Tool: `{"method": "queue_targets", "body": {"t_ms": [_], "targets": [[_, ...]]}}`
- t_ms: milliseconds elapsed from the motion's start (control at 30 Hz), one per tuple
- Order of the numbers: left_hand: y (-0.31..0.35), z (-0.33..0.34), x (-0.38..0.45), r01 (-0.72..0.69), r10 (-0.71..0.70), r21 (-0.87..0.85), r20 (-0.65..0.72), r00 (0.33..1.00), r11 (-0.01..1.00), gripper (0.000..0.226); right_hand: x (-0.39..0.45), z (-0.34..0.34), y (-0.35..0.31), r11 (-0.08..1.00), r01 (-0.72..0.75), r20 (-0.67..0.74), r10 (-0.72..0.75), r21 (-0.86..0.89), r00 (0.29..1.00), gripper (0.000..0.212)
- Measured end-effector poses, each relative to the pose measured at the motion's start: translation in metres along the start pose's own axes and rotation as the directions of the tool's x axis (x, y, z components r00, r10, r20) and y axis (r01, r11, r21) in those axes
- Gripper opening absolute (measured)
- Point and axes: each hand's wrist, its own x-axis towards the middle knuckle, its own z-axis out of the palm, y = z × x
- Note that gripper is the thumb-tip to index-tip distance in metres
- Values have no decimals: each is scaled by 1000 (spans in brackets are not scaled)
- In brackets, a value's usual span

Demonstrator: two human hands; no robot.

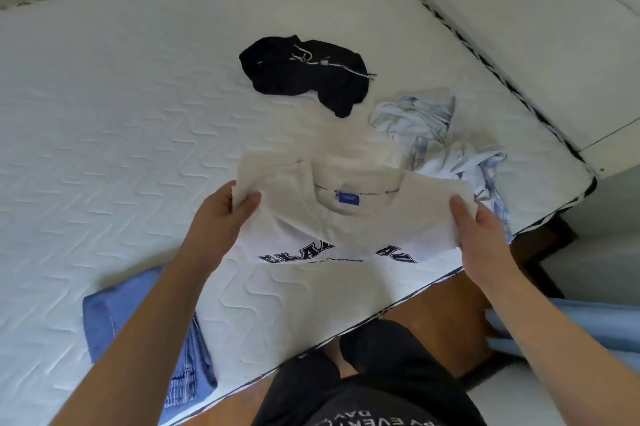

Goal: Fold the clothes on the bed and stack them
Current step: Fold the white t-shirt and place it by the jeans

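The left hand [225,207] and right hand [481,231] each gripped a shoulder of the cream cotton T-shirt with dark lettering [346,218], held above the white quilted mattress [121,114]. Beyond lay crumpled black drawstring shorts [304,76] and a pale blue shirt [440,138]; folded blue denim jeans [138,315] sat near the left forearm.

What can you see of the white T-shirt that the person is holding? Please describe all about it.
The white T-shirt looks like soft cotton, with a round neck, a small blue label inside the collar and dark navy block letters across the chest, partly hidden by a fold. The left hand and the right hand each grip one shoulder edge. It is held spread above the near side of the mattress, and its far part rests on it.
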Motion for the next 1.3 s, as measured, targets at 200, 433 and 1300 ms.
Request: {"method": "queue_targets", "body": {"t_ms": [200,433,1300], "targets": [[-10,-21,-82,39,-56,-163,-95,994,986,14,-17,11,-47,985,111,113,-96,-129,989,20],[-27,-26,-186,167,-249,-239,-372,894,956,27,-21,30,-60,965,153,396,-58,-214,916,24],[-104,-4,-554,-6,-602,-627,-750,274,779,22,-260,261,-12,852,500,961,12,-155,277,19]]}}
